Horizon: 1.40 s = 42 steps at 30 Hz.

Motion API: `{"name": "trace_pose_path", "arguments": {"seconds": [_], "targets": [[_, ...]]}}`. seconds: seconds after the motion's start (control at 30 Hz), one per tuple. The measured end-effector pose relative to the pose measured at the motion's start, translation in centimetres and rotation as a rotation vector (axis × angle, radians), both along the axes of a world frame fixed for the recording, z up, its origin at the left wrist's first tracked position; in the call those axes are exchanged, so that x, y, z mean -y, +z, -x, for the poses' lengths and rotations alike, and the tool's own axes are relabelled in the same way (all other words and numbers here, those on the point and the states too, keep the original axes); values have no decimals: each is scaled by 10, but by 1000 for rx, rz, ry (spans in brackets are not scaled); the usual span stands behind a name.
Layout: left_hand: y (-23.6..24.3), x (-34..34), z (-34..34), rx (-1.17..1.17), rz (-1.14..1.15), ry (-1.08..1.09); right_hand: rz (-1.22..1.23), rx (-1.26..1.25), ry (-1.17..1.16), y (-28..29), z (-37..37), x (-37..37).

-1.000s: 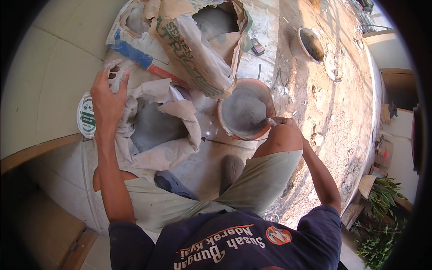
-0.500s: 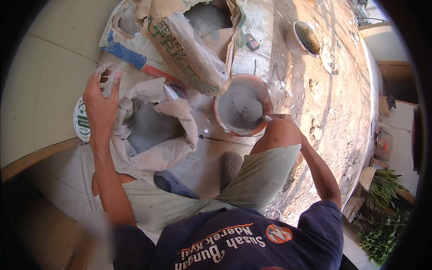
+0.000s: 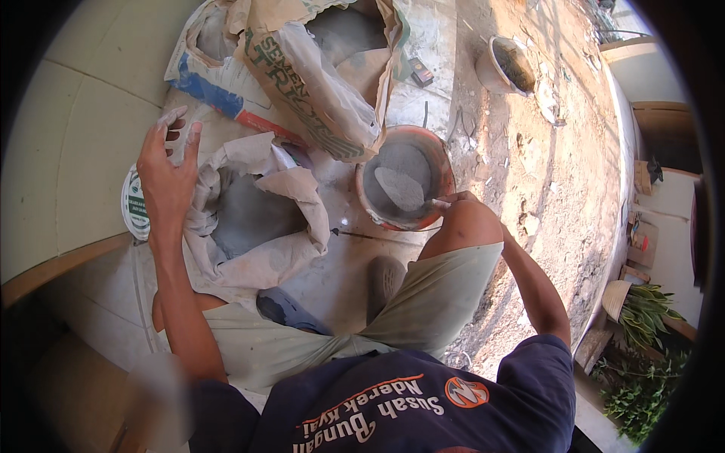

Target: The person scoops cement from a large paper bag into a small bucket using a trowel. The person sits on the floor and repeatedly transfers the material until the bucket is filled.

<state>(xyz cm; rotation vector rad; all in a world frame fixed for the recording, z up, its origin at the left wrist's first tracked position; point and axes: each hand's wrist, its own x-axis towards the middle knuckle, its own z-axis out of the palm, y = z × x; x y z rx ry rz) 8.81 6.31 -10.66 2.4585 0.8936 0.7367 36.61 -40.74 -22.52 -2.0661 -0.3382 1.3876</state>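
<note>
My right hand [image 3: 458, 201], partly behind my raised knee, is closed on the handle of a trowel. The trowel's powder-coated blade [image 3: 400, 189] lies over grey powder inside a round reddish-orange bucket [image 3: 445, 162]. My left hand [image 3: 168, 155] is raised empty, fingers loosely bent and apart, dusted with pale powder. It hovers beside an open paper sack [image 3: 298, 189] with a rolled-down rim. Fine grey cement powder [image 3: 253, 215] fills that sack's inside.
A larger open cement sack [image 3: 310, 98] stands beyond the bucket, beside a blue-and-white bag [image 3: 208, 90]. A white round lid [image 3: 137, 204] lies left. Further off are a small dark box [image 3: 421, 72] and another bucket [image 3: 495, 72] on rough dirt ground. Potted plants [image 3: 646, 313] stand right.
The trowel blade has shifted slightly left and nearer in the bucket. The dark mound of powder seen by it is now a flatter, paler surface. My left hand stays nearly still.
</note>
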Motion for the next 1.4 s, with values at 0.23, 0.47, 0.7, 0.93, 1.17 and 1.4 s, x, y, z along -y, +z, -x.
{"name": "trace_pose_path", "arguments": {"seconds": [0.23, 0.47, 0.7, 0.93, 1.17, 1.4], "targets": [[-5, -4, 1, 18, -24, -33, -6, -156, -101, -5, -8, 13], [-1, -2, 0, 24, -36, -41, 72, -267, -126, 10, -13, -1], [12, 5, 3, -28, -19, 7, 148, -363, -211, -13, -40, 1], [13, 16, -6, -82, -11, 76, 259, -141, 288, 11, -100, -22], [4, 13, -31, -110, 5, 118, -199, 504, 815, 31, -134, -39], [52, 18, -67, -171, 47, -25, -124, 402, 799, 178, -101, -81]]}}
